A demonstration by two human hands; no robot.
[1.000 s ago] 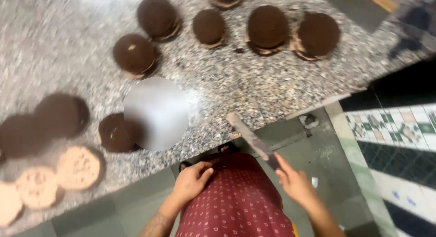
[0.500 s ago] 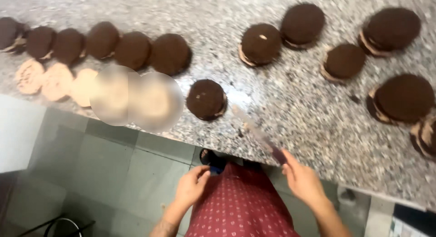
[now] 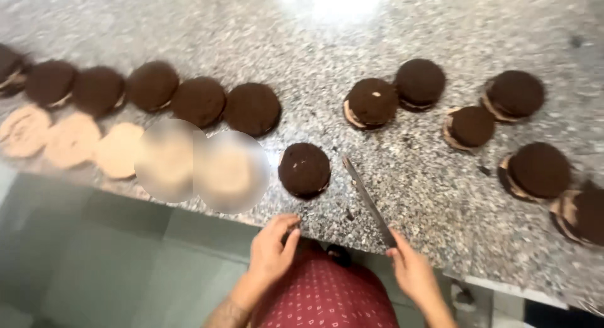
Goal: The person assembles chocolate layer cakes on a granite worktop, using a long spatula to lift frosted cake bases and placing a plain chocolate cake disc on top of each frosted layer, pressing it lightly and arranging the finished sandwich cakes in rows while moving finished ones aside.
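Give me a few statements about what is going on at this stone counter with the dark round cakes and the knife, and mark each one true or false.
1. The right hand holds a knife whose blade lies over the granite counter. True.
2. The left hand grips one of the cakes. False: it rests at the counter's edge, holding nothing visible.
3. The dark round cake nearest the hands lies left of the knife blade. True.
4. The cakes sit on a metal tray. False: they lie straight on the counter.
5. A row of dark cakes lies at the left. True.
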